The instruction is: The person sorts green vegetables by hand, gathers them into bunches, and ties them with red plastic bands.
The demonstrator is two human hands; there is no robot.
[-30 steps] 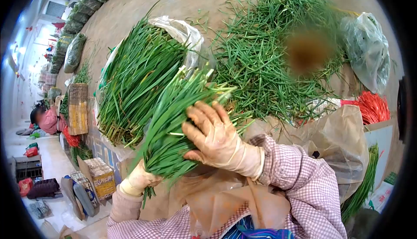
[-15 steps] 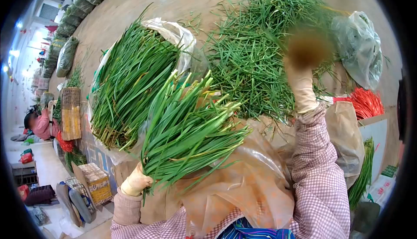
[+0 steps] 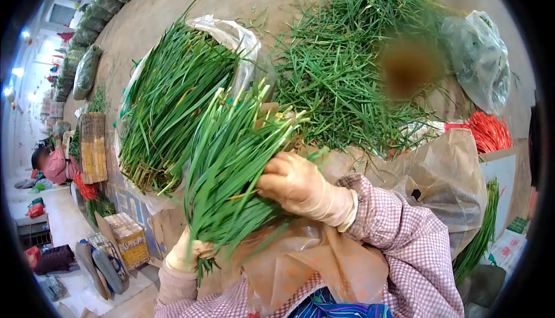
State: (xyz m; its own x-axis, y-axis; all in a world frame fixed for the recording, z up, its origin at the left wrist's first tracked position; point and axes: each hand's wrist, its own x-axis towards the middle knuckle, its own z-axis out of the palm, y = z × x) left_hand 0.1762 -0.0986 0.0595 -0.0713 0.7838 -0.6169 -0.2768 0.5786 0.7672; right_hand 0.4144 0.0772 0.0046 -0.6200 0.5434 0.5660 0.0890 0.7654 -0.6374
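Observation:
My left hand, in a pale glove, is closed around the leafy lower end of a bunch of garlic chives. The bunch fans upward, its pale stem ends toward the top right. My right hand, gloved too, is against the bunch's right side with its fingers curled into the leaves; the fingertips are partly hidden. Beyond the bunch, a white plastic bag holds a large stack of garlic chives. A translucent brown plastic apron covers my lap.
A heap of loose green trimmings lies on the floor ahead. Right of it are a clear plastic bag and red ties. More chives lie at far right. A person sits far left near a woven basket.
My right hand has come back from over the trimmings heap to the bunch and closed on its leaves. The bunch has tilted more upright and narrowed, still in my left hand.

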